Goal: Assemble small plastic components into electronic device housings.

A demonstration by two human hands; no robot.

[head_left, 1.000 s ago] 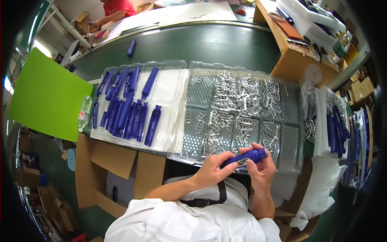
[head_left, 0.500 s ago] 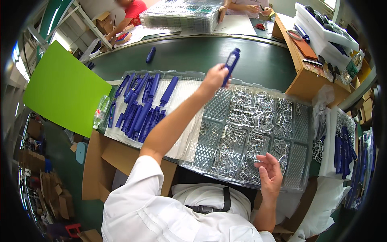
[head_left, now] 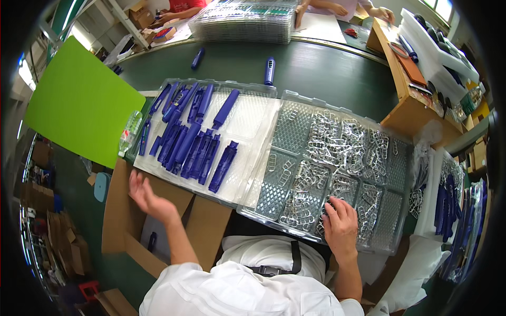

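Note:
My left hand is open, palm up, beside the near left corner of the white-lined tray, above a cardboard box. Nothing lies in it. Several blue plastic casings rest in that tray, some long and whole, some like half shells. My right hand reaches down into the clear compartment tray; its fingers are bent together at the small metal wire loops. What its fingertips hold, if anything, is hidden. One blue casing with an oval window lies on the green table beyond the trays.
Another blue piece lies on the green table. A stack of clear trays stands at the far edge, near other people's hands. To the left are a bright green board and a plastic bottle; a wooden shelf stands right.
My left hand has let go of the windowed blue casing on the far table and swung back to the near left. My right hand has lowered into the metal loops.

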